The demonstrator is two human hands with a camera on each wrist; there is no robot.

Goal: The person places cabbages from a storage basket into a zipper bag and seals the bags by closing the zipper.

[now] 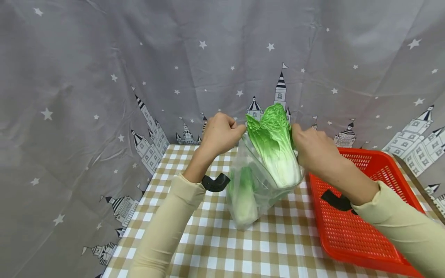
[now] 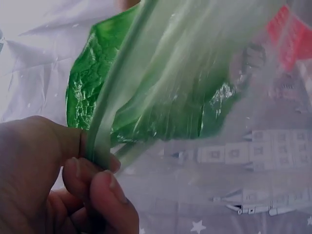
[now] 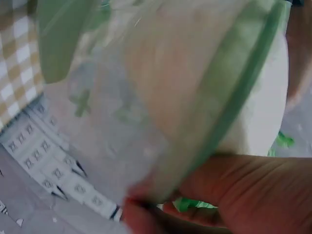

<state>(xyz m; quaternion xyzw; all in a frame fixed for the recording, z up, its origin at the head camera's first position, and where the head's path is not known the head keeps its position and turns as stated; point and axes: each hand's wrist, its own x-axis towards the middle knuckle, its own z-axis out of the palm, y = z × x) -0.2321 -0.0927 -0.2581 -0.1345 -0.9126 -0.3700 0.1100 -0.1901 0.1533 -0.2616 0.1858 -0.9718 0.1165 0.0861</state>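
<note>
In the head view a translucent plastic bag (image 1: 265, 193) hangs above the table between my hands. My left hand (image 1: 222, 133) pinches one side of its mouth; the left wrist view shows thumb and fingers on the green-edged rim (image 2: 105, 122). On the other side, my right hand (image 1: 314, 148) pinches the same green rim (image 3: 229, 107). A napa cabbage (image 1: 278, 150), leafy end up, leans in the bag's mouth, its white base against the plastic. Lower in the bag a second napa cabbage (image 1: 245, 195) shows through.
A red perforated basket (image 1: 358, 224) stands at the right of the table, under my right forearm. The table wears a brown-and-white checked cloth (image 1: 208, 239). Behind it hangs a grey curtain (image 1: 156, 58) printed with stars and castles.
</note>
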